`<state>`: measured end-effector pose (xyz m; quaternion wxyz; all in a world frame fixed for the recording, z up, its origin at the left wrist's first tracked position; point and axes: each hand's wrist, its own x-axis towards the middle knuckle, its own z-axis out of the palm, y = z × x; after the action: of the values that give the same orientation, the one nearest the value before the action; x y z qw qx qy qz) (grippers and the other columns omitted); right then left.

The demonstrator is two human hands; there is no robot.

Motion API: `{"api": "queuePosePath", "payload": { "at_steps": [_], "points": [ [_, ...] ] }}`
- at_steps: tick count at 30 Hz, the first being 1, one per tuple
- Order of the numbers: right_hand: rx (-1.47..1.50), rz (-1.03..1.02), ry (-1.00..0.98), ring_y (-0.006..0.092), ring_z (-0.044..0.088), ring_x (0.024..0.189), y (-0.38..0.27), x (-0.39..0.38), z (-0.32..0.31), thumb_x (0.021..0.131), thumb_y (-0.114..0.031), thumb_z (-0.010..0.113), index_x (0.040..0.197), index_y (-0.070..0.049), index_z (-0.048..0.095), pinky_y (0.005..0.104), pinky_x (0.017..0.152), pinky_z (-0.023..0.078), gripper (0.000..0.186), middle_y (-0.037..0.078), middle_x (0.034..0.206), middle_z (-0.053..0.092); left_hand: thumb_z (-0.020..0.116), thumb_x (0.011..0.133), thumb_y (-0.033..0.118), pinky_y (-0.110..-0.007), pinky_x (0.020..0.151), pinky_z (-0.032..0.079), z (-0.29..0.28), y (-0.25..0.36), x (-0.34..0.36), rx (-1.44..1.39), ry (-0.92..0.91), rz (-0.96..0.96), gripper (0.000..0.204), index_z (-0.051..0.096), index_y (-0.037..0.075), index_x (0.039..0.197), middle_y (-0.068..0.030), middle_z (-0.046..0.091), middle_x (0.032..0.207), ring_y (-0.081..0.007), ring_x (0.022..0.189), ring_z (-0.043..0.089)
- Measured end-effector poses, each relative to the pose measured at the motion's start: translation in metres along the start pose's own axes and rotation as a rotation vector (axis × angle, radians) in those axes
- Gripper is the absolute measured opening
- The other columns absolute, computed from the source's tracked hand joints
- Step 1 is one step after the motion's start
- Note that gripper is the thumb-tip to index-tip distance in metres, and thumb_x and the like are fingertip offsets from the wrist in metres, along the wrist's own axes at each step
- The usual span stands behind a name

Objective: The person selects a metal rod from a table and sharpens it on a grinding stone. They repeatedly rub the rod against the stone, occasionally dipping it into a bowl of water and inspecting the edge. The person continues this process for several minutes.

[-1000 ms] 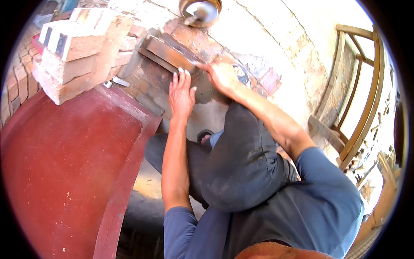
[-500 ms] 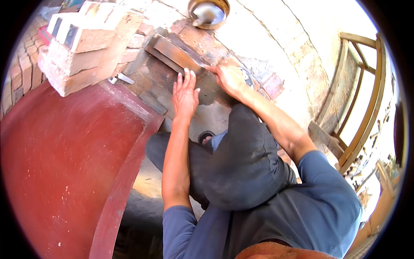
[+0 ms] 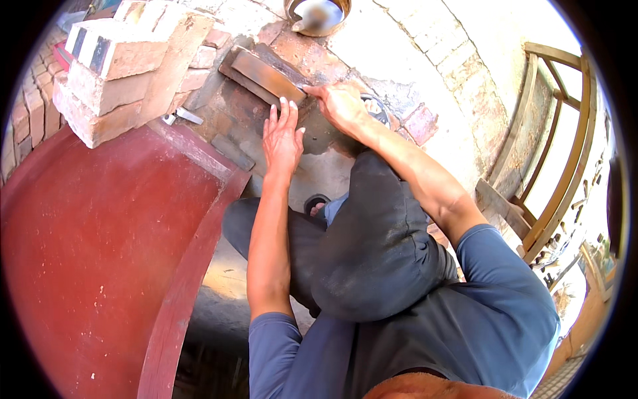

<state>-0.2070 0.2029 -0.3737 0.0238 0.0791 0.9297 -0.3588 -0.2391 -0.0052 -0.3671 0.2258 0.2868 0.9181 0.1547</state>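
Observation:
A wet, rust-brown rectangular block (image 3: 266, 74) lies on the ground on a darker base, slanting from far left to near right. My left hand (image 3: 282, 141) is open, its fingers stretched out with the tips at the block's near long edge. At the block's right end is my right hand (image 3: 344, 110), its fingers curled and the forefinger pointing along the block. A thin dark strip runs by the block's far side toward that hand. Whether it is what the fingers grip cannot be made out.
Light bricks (image 3: 123, 83) are stacked at the far left, beside a large red panel (image 3: 106, 253). A round bowl (image 3: 319, 32) with liquid stands beyond the block. A wooden frame (image 3: 577, 146) is at the right. A loose flat piece (image 3: 232, 153) lies near my left hand.
My right hand has shifted slightly farther away and left at the block's end. My left hand stays by the near edge, fingers still stretched. The whole view has shifted a little.

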Motion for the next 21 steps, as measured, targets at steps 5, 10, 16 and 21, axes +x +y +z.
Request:
{"api": "queuePosePath", "payload": {
  "at_steps": [5, 10, 16, 21],
  "points": [
    [-0.028, 0.107, -0.096, 0.0419, 0.076, 0.083, -0.005, -0.016, -0.019, 0.091, -0.007, 0.056, 0.125, -0.009, 0.080, 0.0516, 0.077, 0.060, 0.041, 0.026, 0.087, 0.075, 0.072, 0.098, 0.018, -0.054, 0.127, 0.035, -0.007, 0.008, 0.009, 0.024, -0.022, 0.000, 0.070, 0.046, 0.011, 0.162, -0.0132, 0.038, 0.173, -0.0406, 0.157, 0.038],
    [-0.026, 0.030, -0.020, 0.0421, 0.075, 0.081, 0.005, -0.009, -0.008, 0.090, -0.006, 0.058, 0.126, -0.010, 0.079, 0.0511, 0.077, 0.061, 0.042, 0.025, 0.085, 0.075, 0.073, 0.098, 0.019, -0.054, 0.127, 0.035, 0.000, 0.007, 0.003, 0.007, -0.006, 0.018, 0.070, 0.046, 0.009, 0.162, -0.0175, 0.040, 0.171, -0.0416, 0.158, 0.037],
    [-0.049, 0.058, -0.064, 0.0419, 0.075, 0.083, -0.001, -0.017, -0.005, 0.087, -0.004, 0.057, 0.125, -0.010, 0.080, 0.0517, 0.080, 0.061, 0.044, 0.024, 0.086, 0.075, 0.072, 0.098, 0.019, -0.054, 0.127, 0.035, 0.005, 0.006, -0.006, 0.019, -0.039, 0.014, 0.069, 0.046, 0.009, 0.162, -0.0161, 0.039, 0.172, -0.0416, 0.157, 0.038],
    [-0.019, 0.082, -0.113, 0.0408, 0.076, 0.084, -0.001, -0.023, -0.016, 0.087, -0.005, 0.057, 0.125, -0.009, 0.080, 0.0511, 0.079, 0.061, 0.045, 0.025, 0.089, 0.076, 0.072, 0.098, 0.017, -0.054, 0.128, 0.033, -0.005, 0.006, 0.003, 0.034, -0.058, 0.002, 0.070, 0.046, 0.010, 0.162, -0.0135, 0.036, 0.174, -0.0409, 0.157, 0.038]
  ]
}}
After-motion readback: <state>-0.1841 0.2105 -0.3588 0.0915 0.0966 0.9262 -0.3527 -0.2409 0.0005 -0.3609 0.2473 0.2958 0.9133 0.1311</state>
